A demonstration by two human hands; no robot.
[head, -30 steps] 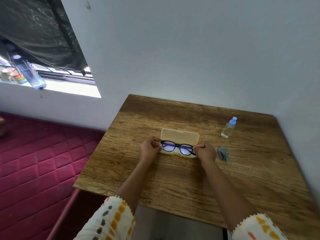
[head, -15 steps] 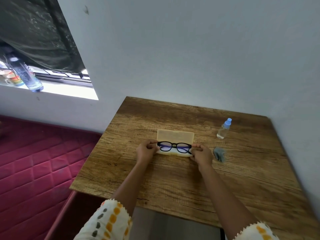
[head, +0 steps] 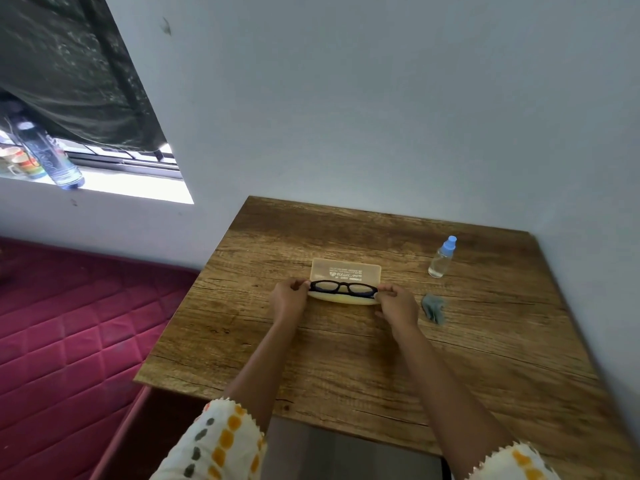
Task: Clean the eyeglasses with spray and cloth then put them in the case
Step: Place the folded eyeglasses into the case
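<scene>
Between your fingertips, eyeglasses (head: 343, 288), pinched by left hand (head: 288, 301) and right hand (head: 398, 305), now sit lower over the open case (head: 346, 271); casing nearly done.

The eyeglasses (head: 343, 289) have a black frame with clear lenses and sit level over the lower tray of the case (head: 346, 271), a pale yellow translucent box lying open on the wooden table (head: 381, 358) with its lid tilted back, printed text showing. The spray bottle (head: 442, 258), clear with a blue cap, stands upright to the right of the case and well apart from it. The cloth (head: 433, 308), grey and crumpled, lies on the table right of the case, nearer the viewer than the bottle.
</scene>
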